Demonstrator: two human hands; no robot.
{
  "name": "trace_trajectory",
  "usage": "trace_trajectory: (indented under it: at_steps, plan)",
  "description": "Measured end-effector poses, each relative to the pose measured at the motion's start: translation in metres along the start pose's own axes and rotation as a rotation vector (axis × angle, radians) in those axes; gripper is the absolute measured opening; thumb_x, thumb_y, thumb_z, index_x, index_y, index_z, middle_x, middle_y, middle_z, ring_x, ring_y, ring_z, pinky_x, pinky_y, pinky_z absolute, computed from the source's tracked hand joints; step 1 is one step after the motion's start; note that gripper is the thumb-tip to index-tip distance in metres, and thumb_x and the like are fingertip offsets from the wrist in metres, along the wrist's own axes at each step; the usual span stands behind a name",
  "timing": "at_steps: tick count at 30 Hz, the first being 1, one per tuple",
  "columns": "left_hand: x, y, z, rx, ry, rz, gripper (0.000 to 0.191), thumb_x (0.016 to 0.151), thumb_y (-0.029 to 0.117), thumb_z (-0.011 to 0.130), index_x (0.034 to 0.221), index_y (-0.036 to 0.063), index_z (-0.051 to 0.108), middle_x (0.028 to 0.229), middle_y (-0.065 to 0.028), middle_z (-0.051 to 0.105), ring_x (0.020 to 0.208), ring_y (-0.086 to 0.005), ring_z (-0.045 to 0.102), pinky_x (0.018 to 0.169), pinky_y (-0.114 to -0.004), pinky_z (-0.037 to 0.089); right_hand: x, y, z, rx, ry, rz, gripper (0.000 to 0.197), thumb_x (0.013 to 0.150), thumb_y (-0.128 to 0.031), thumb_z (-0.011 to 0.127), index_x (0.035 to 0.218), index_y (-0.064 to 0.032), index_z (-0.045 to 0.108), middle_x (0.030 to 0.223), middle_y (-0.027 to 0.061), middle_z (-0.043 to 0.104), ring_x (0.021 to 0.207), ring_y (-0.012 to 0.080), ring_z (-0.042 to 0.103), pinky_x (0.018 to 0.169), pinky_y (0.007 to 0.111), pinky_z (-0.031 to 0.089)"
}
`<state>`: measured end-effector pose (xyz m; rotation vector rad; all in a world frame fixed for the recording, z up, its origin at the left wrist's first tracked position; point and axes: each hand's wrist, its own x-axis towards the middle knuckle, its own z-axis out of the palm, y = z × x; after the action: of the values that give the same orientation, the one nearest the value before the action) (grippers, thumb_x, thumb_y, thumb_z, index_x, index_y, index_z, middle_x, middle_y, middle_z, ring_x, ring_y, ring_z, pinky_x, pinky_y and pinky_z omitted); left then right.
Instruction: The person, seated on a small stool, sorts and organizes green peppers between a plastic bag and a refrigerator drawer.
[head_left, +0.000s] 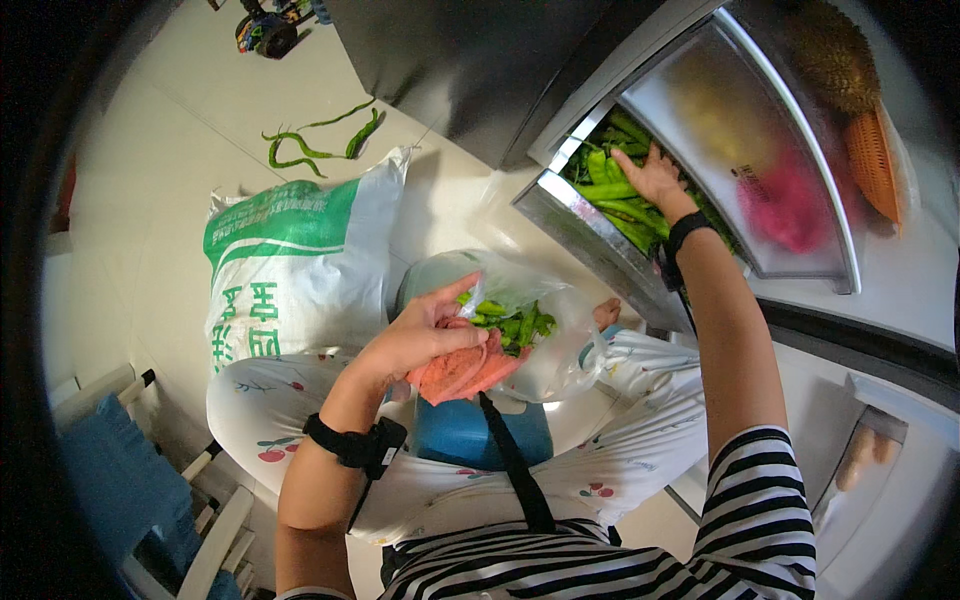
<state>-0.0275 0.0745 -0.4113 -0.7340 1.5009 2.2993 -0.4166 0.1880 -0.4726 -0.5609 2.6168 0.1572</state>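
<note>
My left hand (420, 330) grips a coral-pink cloth (469, 371), with its raised index finger at the rim of a clear plastic bag (555, 367). Chopped-looking green peppers (517, 326) lie inside the bag, between my knees. At the upper right, my right hand (656, 176) reaches into a pulled-out refrigerator drawer (600, 232). Its fingers are spread on top of long green peppers (607, 191) that fill the drawer; no pepper is clearly grasped. A blue container or stool (480, 435) shows under the bag.
A white and green woven sack (300, 270) bearing writing lies on the tiled floor at left. Several loose green peppers (300, 150) lie beyond it. Above the open drawer is a frosted drawer (735, 135). A durian (836, 60) and an orange basket (874, 165) sit at far right.
</note>
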Motion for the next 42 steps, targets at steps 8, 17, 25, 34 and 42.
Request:
trace_trajectory:
  at_steps: [8,17,25,34,42]
  plan:
    - [-0.003,-0.002,0.004,-0.060,0.000,0.010,0.073,0.077,0.007,0.065,0.139,0.0075,0.026,0.098,-0.0087,0.061,0.088,-0.0126,0.056,0.080,-0.024,0.044,-0.047,-0.032,0.009,-0.064,0.286,-0.244,0.074,0.085,-0.061,0.031,0.142,-0.0178,0.011,0.147,0.0147,0.005,0.134,0.0370,0.007,0.103,0.061,0.009]
    - [0.000,-0.007,0.004,-0.143,-0.035,0.045,0.072,0.079,0.004,0.061,0.139,0.0038,0.021,0.100,-0.0103,0.060,0.087,-0.0135,0.057,0.078,-0.025,0.045,-0.042,-0.044,0.010,0.184,0.407,-0.340,0.029,0.082,-0.026,0.058,0.110,-0.0199,0.061,0.130,0.0085,0.043,0.127,0.0280,0.028,0.102,0.055,0.020]
    - [-0.005,-0.009,0.002,-0.095,-0.012,0.059,0.071,0.079,0.004,0.063,0.138,0.0038,0.024,0.096,-0.0094,0.061,0.083,-0.0123,0.057,0.074,-0.024,0.046,-0.039,-0.049,0.014,-0.215,0.436,-0.925,0.012,0.076,-0.005,0.055,0.085,-0.0038,0.064,0.094,0.0110,0.057,0.092,0.0274,0.057,0.075,0.038,0.050]
    - [-0.016,0.000,-0.009,-0.116,-0.003,0.055,0.071,0.079,0.004,0.062,0.139,0.0040,0.023,0.095,-0.0093,0.061,0.083,-0.0128,0.058,0.074,-0.024,0.047,-0.074,-0.041,-0.020,-0.003,0.491,-0.791,0.027,0.075,-0.002,0.047,0.096,-0.0057,0.063,0.105,0.0114,0.061,0.094,0.0295,0.058,0.080,0.037,0.048]
    - [-0.066,-0.017,-0.029,-0.228,-0.085,0.046,0.076,0.075,0.002,0.062,0.140,0.0082,0.023,0.088,-0.0012,0.055,0.078,-0.0068,0.051,0.072,-0.019,0.042,-0.247,-0.066,0.086,-0.114,-0.382,-1.065,0.007,0.062,-0.006,0.058,0.063,-0.0015,0.062,0.069,0.0175,0.060,0.068,0.0343,0.060,0.060,0.042,0.048]
